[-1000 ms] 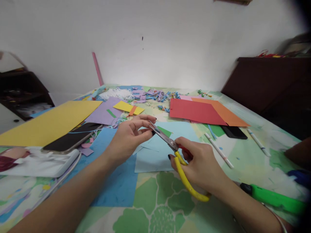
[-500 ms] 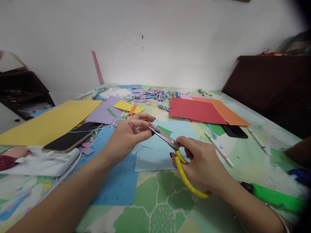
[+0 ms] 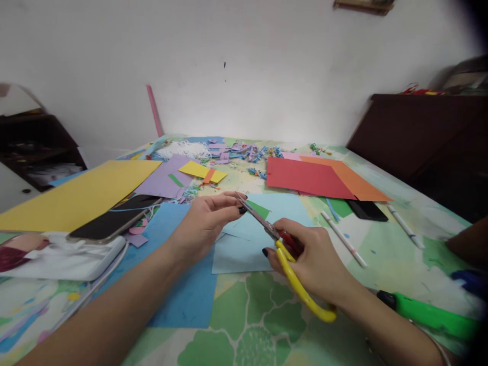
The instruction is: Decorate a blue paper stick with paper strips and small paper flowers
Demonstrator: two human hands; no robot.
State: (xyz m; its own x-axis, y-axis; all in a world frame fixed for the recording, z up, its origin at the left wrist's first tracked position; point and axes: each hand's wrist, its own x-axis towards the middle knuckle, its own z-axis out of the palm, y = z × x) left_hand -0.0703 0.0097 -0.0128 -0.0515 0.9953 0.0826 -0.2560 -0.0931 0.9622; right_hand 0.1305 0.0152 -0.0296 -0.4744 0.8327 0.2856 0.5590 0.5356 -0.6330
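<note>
My right hand (image 3: 316, 259) grips a pair of scissors (image 3: 284, 249) with yellow handles, blades closed and pointing up-left. My left hand (image 3: 208, 218) pinches something small at the blade tips; I cannot make out what it is. Both hands hover over a pale blue sheet (image 3: 247, 239) that lies partly on a darker blue sheet (image 3: 183, 284). A small green scrap (image 3: 261, 208) lies just behind the blades.
A phone (image 3: 114, 218) rests on a white box at left, beside a large yellow sheet (image 3: 80, 190). Red (image 3: 305, 175) and orange sheets lie at back right, with a second phone (image 3: 366, 209), two white pens (image 3: 343, 238) and a green-handled tool (image 3: 427, 312). Paper scraps litter the back.
The scissor blades have closed and my right hand has dropped slightly lower. My left hand stays pinched at the blade tips.
</note>
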